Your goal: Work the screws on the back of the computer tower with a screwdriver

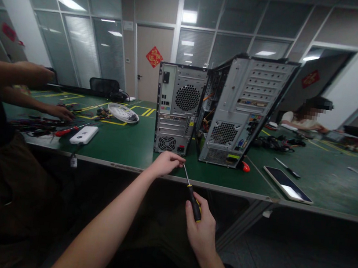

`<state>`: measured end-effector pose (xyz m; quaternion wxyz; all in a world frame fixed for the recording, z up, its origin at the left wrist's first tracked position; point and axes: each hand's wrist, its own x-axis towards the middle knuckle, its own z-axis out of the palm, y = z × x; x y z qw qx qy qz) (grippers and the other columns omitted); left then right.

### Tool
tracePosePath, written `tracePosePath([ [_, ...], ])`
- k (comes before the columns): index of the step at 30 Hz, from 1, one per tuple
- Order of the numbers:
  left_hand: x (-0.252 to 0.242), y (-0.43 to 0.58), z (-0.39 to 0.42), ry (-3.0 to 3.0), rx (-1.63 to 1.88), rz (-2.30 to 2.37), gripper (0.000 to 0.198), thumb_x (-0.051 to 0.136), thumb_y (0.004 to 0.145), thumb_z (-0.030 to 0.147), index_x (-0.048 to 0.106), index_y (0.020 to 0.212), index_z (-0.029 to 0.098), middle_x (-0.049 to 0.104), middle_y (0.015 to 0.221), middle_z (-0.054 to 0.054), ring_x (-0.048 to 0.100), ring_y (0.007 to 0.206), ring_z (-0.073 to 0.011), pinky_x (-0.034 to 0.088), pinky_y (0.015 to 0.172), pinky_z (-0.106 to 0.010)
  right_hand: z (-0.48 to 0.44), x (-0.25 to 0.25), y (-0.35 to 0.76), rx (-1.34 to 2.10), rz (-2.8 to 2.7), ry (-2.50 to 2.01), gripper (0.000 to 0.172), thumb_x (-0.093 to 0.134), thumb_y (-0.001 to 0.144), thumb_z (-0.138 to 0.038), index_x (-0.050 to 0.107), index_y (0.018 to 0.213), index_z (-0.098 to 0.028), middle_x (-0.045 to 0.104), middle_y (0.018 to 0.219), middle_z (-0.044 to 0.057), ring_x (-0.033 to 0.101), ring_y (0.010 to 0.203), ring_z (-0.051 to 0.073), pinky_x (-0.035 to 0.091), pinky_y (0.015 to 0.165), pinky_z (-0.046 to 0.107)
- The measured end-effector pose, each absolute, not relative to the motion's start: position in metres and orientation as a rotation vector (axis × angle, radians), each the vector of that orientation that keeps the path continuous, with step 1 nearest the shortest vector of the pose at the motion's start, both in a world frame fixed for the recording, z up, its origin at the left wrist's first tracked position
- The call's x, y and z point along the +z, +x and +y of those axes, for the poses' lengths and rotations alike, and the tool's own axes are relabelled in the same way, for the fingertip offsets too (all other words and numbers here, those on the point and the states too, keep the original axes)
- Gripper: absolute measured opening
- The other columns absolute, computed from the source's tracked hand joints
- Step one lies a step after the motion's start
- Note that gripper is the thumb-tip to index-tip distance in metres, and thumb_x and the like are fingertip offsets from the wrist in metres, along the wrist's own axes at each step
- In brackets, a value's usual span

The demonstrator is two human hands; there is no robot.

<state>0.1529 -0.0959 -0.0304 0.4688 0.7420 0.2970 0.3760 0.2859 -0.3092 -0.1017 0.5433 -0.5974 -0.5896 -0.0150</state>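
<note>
A screwdriver (193,203) with a black and yellow handle is in my right hand (202,230), its shaft slanting up and left. Close by the screwdriver's tip, my left hand (168,164) has its fingertips pinched together at the table's front edge. Whatever they may hold is too small to make out. Just behind my left hand stands a computer tower (179,107), its rear panel with fan grille and ports facing me. To its right is a larger computer tower (232,110), turned at an angle, with its inside partly visible on the left.
On the green table (136,154), a white power bank (84,135), a red-handled tool (66,131), loose cables and a white basket-like dish (123,113) lie left. Right are a phone (287,184), another screwdriver (287,168) and black cables (276,142). People work at both sides.
</note>
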Motion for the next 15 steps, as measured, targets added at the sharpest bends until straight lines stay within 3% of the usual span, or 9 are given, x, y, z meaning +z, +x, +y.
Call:
tracePosePath([
  [8, -0.0340, 0.1525, -0.0930, 1.823, 0.919, 0.737, 0.034, 0.062, 0.085, 0.007, 0.088, 0.105, 0.017, 0.086, 0.093, -0.008, 0.080, 0.088, -0.0184, 0.062, 0.092, -0.032, -0.3091, -0.0999, 0.2823, 0.038, -1.295, -1.430, 0.034, 0.059, 0.107, -0.045, 0.073, 0.126, -0.020, 0.083, 0.108, 0.010, 0.082, 0.092, 0.025, 0.066, 0.085, 0.036],
  [15, -0.0346, 0.1530, -0.0932, 1.881, 0.942, 0.779, 0.033, 0.064, 0.087, 0.011, 0.087, 0.110, 0.017, 0.086, 0.098, -0.009, 0.080, 0.092, -0.0204, 0.061, 0.098, -0.035, -0.3044, -0.0957, 0.2815, 0.082, -1.387, -1.388, 0.032, 0.060, 0.107, -0.043, 0.075, 0.124, -0.021, 0.082, 0.121, 0.012, 0.079, 0.113, 0.028, 0.063, 0.101, 0.042],
])
